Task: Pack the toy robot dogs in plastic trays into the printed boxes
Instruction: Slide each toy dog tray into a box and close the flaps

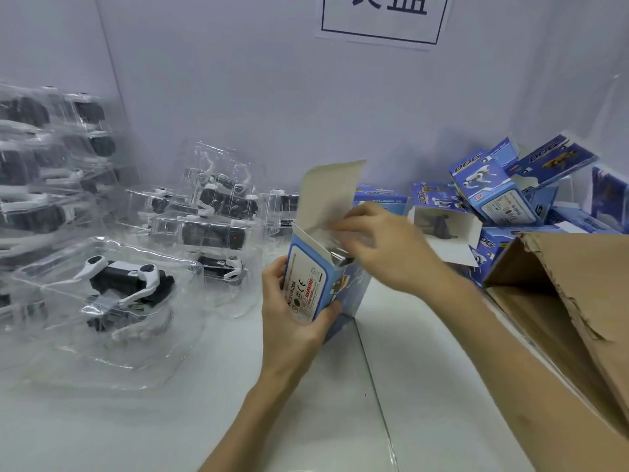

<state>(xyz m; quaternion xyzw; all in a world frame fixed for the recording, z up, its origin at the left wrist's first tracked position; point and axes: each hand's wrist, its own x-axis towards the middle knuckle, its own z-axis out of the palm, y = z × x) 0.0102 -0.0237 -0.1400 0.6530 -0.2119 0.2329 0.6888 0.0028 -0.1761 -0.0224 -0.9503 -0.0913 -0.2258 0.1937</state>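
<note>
Surface [238, 420] carries a torn carton [561, 301] at the right, cut off by the frame, stacked trays [112, 335] of dogs [126, 277] at left and a heap of boxes [493, 195] at back right. Left hand [296, 321] grips an open box [313, 284] mid-surface, its flap [330, 192] hiding boxes behind; right hand [388, 247] covers its mouth, where a clear tray [342, 240] is blurred, so that hand's grasp cannot be told.

Bare table [102, 430] lies between tray stacks [51, 165] and cardboard carton [561, 301].
</note>
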